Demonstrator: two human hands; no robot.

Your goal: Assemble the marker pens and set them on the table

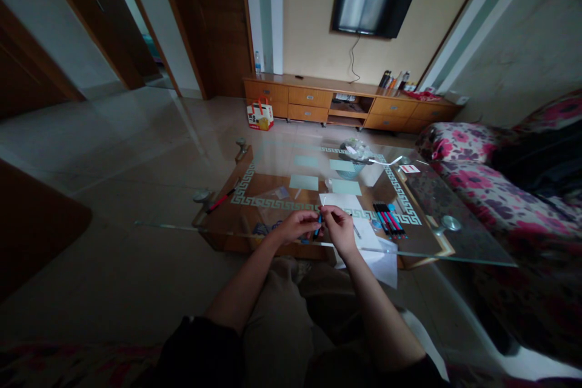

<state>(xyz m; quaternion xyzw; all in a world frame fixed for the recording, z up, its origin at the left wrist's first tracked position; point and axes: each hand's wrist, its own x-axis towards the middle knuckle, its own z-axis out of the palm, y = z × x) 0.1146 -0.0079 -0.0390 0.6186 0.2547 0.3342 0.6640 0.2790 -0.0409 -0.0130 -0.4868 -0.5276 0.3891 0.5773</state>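
Above the near edge of the glass table (282,194), my left hand (297,226) is closed around a short blue and black pen (317,227). The fingertips of my right hand (339,227) pinch the upper end of the same pen, where a thin pale tip sticks up. My fingers cover part of that end. White paper sheets (368,242) lie beneath and beside my right hand, with a slim grey pen-like piece (356,229) on them. Several black, pink and blue pens (389,220) lie side by side to the right.
A red and black pen (222,200) lies at the table's left. Behind the hands stands a bin with a plastic liner (357,160), seen through the glass. A flowered sofa (482,188) borders the right side. Farther back are a low wooden cabinet (309,97) and a carton (260,115).
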